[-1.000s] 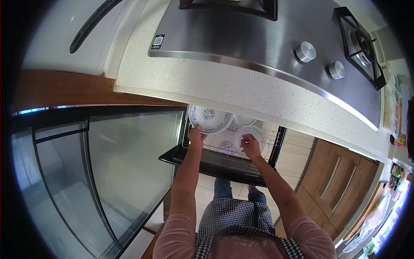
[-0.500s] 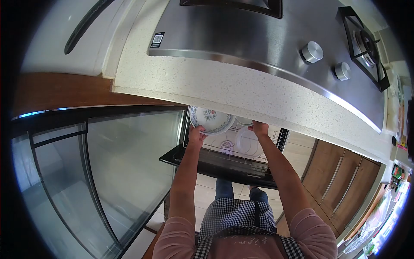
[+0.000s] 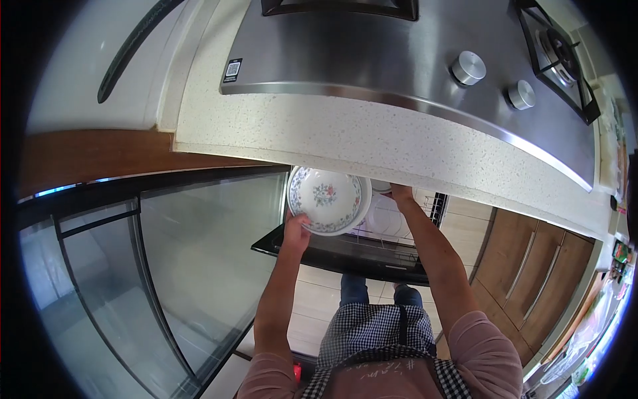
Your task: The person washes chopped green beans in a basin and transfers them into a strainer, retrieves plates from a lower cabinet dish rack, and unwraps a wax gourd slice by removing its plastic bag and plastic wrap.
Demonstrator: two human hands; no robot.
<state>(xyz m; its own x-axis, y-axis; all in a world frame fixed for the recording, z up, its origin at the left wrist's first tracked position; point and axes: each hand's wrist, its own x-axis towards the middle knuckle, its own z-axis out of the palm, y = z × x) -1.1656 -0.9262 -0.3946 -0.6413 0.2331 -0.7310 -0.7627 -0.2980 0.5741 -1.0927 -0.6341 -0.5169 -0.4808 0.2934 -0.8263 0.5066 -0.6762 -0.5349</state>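
In my left hand (image 3: 297, 229) is the near-left rim of a white bowl (image 3: 325, 199) with a floral border and a flower cluster in its middle. The bowl is tilted toward me over a pulled-out drawer with a wire dish rack (image 3: 405, 233). My right hand (image 3: 401, 192) reaches in under the counter's edge, beside a smaller white dish (image 3: 381, 186); its fingers are mostly hidden. A pale, translucent round piece (image 3: 384, 216) lies in the rack below that dish.
The black drawer front (image 3: 345, 256) juts out between my arms. Above the drawer runs the speckled countertop (image 3: 299, 126) with a steel gas hob (image 3: 359, 60). An open glass door (image 3: 212, 239) stands at left, wooden cabinets (image 3: 525, 279) at right.
The floral bowl has come out toward me with my left hand, showing more of itself and covering part of the rack. My right hand stays near the smaller dish. The view has shifted slightly.
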